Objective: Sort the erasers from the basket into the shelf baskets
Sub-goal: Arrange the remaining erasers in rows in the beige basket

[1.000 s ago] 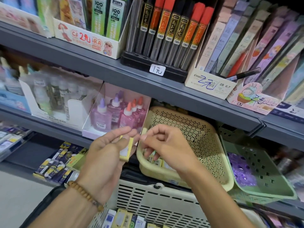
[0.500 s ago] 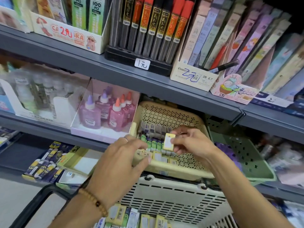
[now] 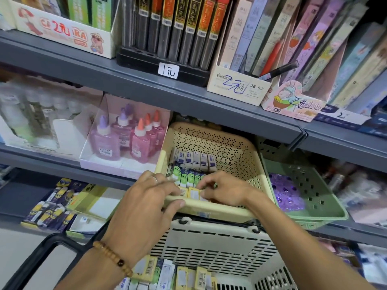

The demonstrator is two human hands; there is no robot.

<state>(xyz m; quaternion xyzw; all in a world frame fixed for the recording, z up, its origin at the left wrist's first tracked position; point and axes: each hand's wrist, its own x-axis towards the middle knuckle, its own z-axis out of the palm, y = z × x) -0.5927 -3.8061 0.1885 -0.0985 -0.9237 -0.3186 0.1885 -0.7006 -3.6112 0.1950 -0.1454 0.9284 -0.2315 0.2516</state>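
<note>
Both hands reach into cream shelf basket. Left hand grips its front rim, thumb outside. Right hand pinches yellow eraser at front row, beside green and purple erasers. Green basket at right, glue bottles left, shopping basket with erasers below.

left hand: palm down, fingers curled | right hand: fingertips pinched, possibly gripping

My hands rest at the front rim of the shelf basket, erasers rowed inside. Glue bottles stand left of it, another basket right, the shopping basket below.
</note>
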